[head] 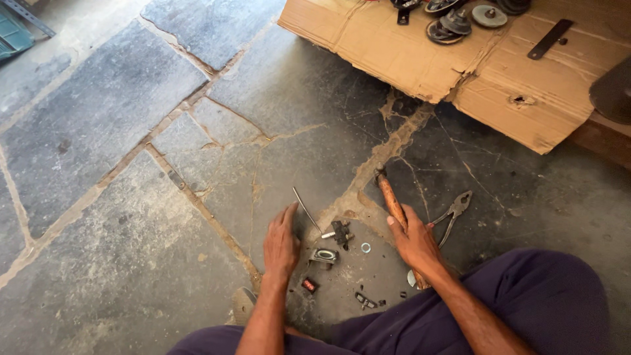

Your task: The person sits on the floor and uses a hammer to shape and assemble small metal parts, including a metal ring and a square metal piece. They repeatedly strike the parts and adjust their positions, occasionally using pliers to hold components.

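My right hand (414,240) is closed around the wooden handle of a hammer (393,202) that lies on the stone floor, its head pointing away from me. Flat on the floor rests my left hand (281,243), fingers together, holding nothing. Between my hands lie small parts: a thin metal rod (305,208), a dark metal piece (340,231), a small oval metal part (325,256), a washer (365,248) and a small red and black part (309,284). Pliers (452,215) lie just right of my right hand.
A flattened cardboard sheet (460,59) at the far right carries several round metal discs (453,23) and a dark flat bar (551,38). The floor is cracked grey stone slabs (118,131). My legs in dark purple trousers (526,302) fill the bottom right.
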